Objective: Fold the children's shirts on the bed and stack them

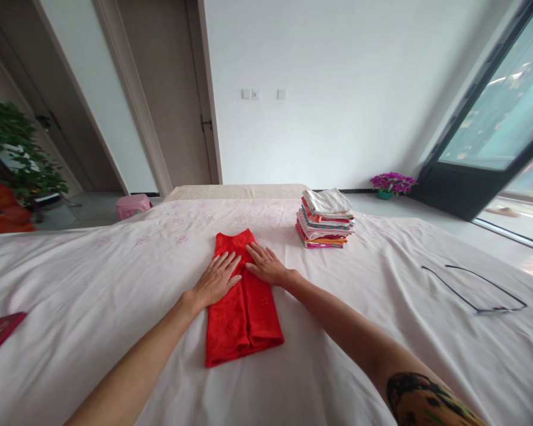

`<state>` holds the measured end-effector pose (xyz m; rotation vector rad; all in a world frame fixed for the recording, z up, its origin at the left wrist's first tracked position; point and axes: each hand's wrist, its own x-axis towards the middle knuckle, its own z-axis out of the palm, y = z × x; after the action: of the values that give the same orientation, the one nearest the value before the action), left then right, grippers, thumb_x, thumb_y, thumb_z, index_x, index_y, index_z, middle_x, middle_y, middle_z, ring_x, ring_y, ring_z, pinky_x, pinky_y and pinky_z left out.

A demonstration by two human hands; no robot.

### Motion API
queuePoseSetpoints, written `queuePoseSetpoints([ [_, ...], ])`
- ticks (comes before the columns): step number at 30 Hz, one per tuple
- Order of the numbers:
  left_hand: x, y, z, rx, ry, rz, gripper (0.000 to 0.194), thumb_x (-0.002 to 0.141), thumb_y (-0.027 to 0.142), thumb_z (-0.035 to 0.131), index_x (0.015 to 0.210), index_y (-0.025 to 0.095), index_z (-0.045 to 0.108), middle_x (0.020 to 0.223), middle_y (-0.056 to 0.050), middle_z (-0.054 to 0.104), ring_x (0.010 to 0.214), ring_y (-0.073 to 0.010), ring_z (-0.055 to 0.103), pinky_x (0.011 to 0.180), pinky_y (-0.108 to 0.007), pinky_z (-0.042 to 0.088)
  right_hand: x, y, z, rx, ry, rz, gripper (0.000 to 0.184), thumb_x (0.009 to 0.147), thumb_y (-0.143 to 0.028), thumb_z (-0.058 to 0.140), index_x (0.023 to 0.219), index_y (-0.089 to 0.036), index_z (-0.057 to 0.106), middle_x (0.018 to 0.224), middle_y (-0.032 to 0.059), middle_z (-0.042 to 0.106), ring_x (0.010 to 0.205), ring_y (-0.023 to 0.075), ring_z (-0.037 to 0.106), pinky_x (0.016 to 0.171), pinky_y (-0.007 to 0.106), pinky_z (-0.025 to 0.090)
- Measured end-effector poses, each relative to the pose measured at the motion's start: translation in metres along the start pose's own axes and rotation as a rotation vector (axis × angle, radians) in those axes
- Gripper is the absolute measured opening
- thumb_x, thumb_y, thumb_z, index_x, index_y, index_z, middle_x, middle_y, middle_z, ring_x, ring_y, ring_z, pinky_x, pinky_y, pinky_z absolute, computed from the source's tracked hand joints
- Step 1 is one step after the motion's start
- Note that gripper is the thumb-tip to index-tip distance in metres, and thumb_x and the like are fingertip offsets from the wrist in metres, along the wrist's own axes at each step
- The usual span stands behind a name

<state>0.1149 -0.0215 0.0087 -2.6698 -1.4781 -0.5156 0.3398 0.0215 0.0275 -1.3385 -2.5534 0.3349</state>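
Note:
A red garment [231, 325], folded into a long narrow shape, lies on the pale sheet in front of me. My left hand [220, 277] rests flat on its left upper part, fingers stretched out. On the right upper part lies my right hand [266, 265], also flat with extended fingers. Both palms press down on the cloth and neither grips it. A lengthwise crease runs down the lower half of the garment between the hands. Beyond my right hand stands a stack of folded cloths [324, 228], with a whitish one on top.
Black-framed glasses [500, 310] lie at the right on the sheet [133, 284]. A dark pink flat item [0, 334] sits at the left edge. On the floor beyond are a pink stool [134, 206] and a pot of purple flowers [391, 183].

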Motion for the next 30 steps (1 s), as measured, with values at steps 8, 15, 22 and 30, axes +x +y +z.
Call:
queuePoseSetpoints([
  [8,-0.061,0.023,-0.045,-0.112,0.007,0.169,0.047,0.098,0.027,0.039,0.145,0.021,0.045,0.150,-0.010,0.047,0.139,-0.0210,0.042,0.116,-0.042,0.037,-0.088,-0.017,-0.024,0.007,0.119,-0.261,0.047,0.095,-0.026,0.050,0.142,-0.023,0.049,0.142,0.0098,0.055,0.130,0.0206,0.048,0.109,0.038,0.037],
  [15,-0.118,0.030,-0.085,-0.235,-0.166,0.396,0.048,0.092,0.021,0.051,0.139,0.028,0.051,0.138,-0.006,0.059,0.129,-0.0214,0.054,0.112,-0.039,0.043,-0.145,-0.022,-0.051,-0.001,0.012,-0.644,0.039,0.091,-0.014,0.047,0.124,-0.026,0.065,0.120,0.0064,0.070,0.115,0.0171,0.060,0.099,0.034,0.044],
  [22,-0.108,0.037,-0.083,-0.257,-0.181,0.406,0.039,0.090,0.019,0.052,0.127,0.027,0.063,0.132,-0.006,0.065,0.124,-0.0211,0.059,0.109,-0.041,0.045,-0.131,-0.027,-0.040,-0.041,0.025,-0.688,0.035,0.096,-0.020,0.043,0.122,-0.023,0.065,0.118,0.0091,0.070,0.108,0.0176,0.063,0.097,0.034,0.044],
  [30,-0.119,0.035,-0.094,-0.268,-0.274,0.355,0.062,0.082,0.030,0.065,0.142,0.032,0.050,0.148,-0.004,0.050,0.136,-0.0267,0.048,0.115,-0.047,0.037,-0.136,-0.033,-0.045,0.073,-0.015,-0.710,0.042,0.090,-0.023,0.049,0.131,-0.024,0.059,0.126,0.0090,0.067,0.120,0.0184,0.058,0.103,0.034,0.042],
])
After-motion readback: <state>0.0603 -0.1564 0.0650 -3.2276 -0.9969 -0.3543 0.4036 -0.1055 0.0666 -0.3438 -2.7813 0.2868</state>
